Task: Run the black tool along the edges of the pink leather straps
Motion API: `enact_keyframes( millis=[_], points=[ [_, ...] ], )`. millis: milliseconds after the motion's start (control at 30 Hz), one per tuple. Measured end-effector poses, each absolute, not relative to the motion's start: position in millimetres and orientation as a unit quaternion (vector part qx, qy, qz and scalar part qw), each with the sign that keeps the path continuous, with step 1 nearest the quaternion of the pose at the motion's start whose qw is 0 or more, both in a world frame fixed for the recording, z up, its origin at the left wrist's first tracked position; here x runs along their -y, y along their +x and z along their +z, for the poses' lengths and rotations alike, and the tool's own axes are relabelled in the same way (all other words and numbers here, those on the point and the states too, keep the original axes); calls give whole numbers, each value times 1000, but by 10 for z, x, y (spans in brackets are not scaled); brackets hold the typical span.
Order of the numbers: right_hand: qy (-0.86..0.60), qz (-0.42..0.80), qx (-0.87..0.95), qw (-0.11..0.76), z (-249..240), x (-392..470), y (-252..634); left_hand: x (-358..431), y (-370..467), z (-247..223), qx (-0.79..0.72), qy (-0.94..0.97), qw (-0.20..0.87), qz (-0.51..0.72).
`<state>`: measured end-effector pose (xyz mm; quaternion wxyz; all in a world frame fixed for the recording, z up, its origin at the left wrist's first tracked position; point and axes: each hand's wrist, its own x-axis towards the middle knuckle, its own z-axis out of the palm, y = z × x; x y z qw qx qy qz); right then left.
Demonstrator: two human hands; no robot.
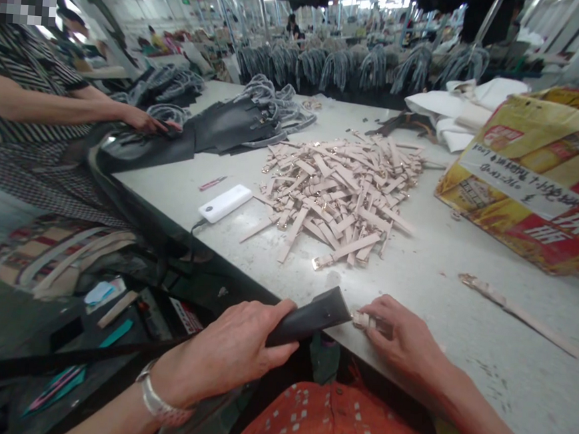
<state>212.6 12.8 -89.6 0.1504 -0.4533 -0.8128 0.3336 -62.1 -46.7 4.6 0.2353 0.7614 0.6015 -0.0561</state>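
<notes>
My left hand (245, 334) is wrapped round a dark leather strap (319, 313) that looks folded over or layered at its end. Close by on the right, my right hand (401, 333) pinches a small beige strap with a metal buckle (364, 320) at the table's front edge. The buckle end meets or nearly meets the dark strap's tip; contact is hard to make out. Beyond both hands lies a big heap of beige buckle straps (341, 194). One single beige strap (517, 312) rests apart on the right.
A white power bank (225, 203) with a cable and a pink-handled small tool (212, 183) lie left of the heap. A yellow and red bag (528, 175) stands right. Black leather pieces (237, 122) cover the far left, where a co-worker's hand (149, 122) rests.
</notes>
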Motion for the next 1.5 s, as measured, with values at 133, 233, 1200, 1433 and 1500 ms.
enact_keyframes(
  millis=[133, 233, 1200, 1433, 1500],
  points=[
    [-456, 306, 824, 139, -892, -92, 2245, 397, -485, 31, -564, 787, 238, -79],
    [-441, 296, 831, 164, -950, -110, 2270, 343, -374, 48, -539, 804, 233, -95],
    [-412, 261, 862, 143, -904, -129, 2477, 130, -38, 55, -512, 823, 213, -123],
    [-415, 222, 871, 139, -955, -79, 2600, 162, 9, 56, -511, 825, 208, -122],
    [-416, 225, 865, 164, -1007, -54, 2667, 165, 10, 52, -509, 827, 208, -116]
  ],
)
